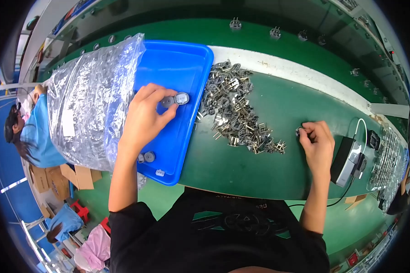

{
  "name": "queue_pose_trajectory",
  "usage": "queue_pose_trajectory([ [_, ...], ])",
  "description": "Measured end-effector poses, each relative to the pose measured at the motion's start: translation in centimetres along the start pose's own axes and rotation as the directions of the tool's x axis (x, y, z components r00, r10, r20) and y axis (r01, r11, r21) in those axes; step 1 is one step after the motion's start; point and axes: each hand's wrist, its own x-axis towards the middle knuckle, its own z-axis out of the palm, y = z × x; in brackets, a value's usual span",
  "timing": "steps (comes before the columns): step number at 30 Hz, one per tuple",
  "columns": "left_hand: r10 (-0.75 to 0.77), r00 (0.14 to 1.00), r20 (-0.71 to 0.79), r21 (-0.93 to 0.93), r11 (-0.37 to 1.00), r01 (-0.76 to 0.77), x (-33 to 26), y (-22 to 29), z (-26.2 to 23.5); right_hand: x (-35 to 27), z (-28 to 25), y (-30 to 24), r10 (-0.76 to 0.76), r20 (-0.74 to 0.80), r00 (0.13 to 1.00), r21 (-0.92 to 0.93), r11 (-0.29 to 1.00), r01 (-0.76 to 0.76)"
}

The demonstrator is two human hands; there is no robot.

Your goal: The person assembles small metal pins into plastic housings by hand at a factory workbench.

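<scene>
Left hand [150, 111] pinches a round grey piece [182, 98] above a blue tray [175, 63]; right hand [320, 143] pinches a small part [298, 132]. Between them, a pile of pronged parts [236, 111] slants far-left to near-right, its near end toward the right hand.

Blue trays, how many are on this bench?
1: the blue tray lies beneath the left hand, just left of the pile of metal-pronged parts. A clear plastic bag covers its left side, so another could be hidden there.

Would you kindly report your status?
Left hand holding grey round parts over blue tray. Right hand pinching small dark part. Pronged parts heaped between hands.
</scene>
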Motion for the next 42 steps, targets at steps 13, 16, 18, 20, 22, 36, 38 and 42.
queue_pose_trajectory([
  [13,0.168,0.986,0.012,-0.376,0.914,-0.151,1.6,8.5,1.7,4.7,1.6,-9.6,-0.437,-0.042,0.899,0.314,0.848,0.427],
  [16,0.226,0.974,0.008,-0.398,0.894,-0.204,1.8,8.5,2.2,5.2,1.6,-10.1,-0.483,-0.009,0.875,0.220,0.853,0.473],
  [18,0.249,0.968,-0.016,-0.416,0.879,-0.233,1.8,8.6,2.6,5.3,1.3,-10.2,-0.508,0.013,0.861,0.190,0.847,0.496],
  [20,0.244,0.970,-0.002,-0.425,0.877,-0.222,1.6,8.7,2.7,5.2,1.4,-10.2,-0.513,0.047,0.857,0.187,0.848,0.497],
  [22,0.241,0.971,0.013,-0.433,0.876,-0.211,1.6,8.6,2.8,5.1,1.7,-10.1,-0.516,0.077,0.853,0.184,0.848,0.496],
  [36,0.282,0.958,-0.058,-0.420,0.863,-0.279,2.0,8.0,3.8,4.5,3.4,-9.8,-0.294,0.101,0.950,0.503,0.839,0.207],
  [38,0.269,0.961,-0.071,-0.422,0.865,-0.273,2.0,8.2,3.8,4.4,3.6,-9.6,-0.211,0.157,0.965,0.601,0.795,0.077],
  [42,0.274,0.957,-0.093,-0.408,0.867,-0.288,1.7,7.9,3.9,5.0,3.3,-10.2,-0.061,0.336,0.940,0.683,0.703,-0.199],
])
